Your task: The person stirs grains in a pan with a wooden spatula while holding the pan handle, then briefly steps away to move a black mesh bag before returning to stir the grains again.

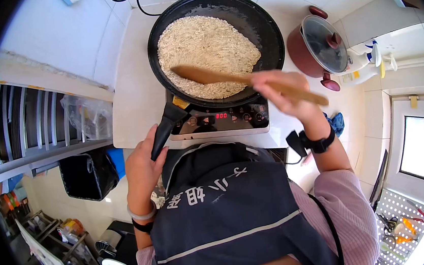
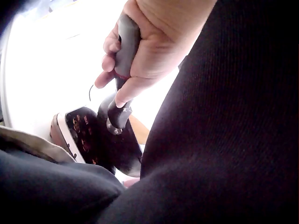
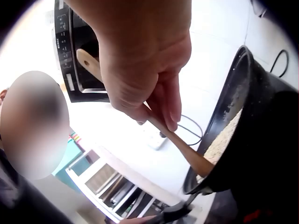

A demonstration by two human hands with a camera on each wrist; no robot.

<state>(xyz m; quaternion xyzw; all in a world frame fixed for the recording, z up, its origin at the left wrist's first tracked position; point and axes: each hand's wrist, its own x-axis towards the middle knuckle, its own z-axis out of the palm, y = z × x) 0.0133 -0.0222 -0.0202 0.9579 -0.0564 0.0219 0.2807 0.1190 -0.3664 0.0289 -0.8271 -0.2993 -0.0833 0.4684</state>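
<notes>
A black pan [image 1: 265, 30] on the induction cooker [image 1: 241, 117] holds a wide heap of pale grains [image 1: 203, 46]. My left hand [image 1: 142, 164] grips the pan's black handle [image 1: 166, 127]; the left wrist view shows the fingers of that hand [image 2: 149, 51] wrapped round the handle [image 2: 126, 51]. Above the pan's near right rim, my right hand [image 1: 285, 95] holds a wooden spatula [image 1: 206, 75] by its shaft, the blade against the grains. In the right wrist view my right hand [image 3: 140, 70] pinches the spatula [image 3: 184, 149], its tip inside the pan [image 3: 243, 60] at the grains.
A dark red pot [image 1: 303, 47] with a glass lid stands right of the pan, spray bottles [image 1: 363, 61] beyond it. A blue cloth [image 1: 336, 123] lies at the right. Below the counter at the left are a rack [image 1: 27, 119] and a black-lined bin [image 1: 86, 175].
</notes>
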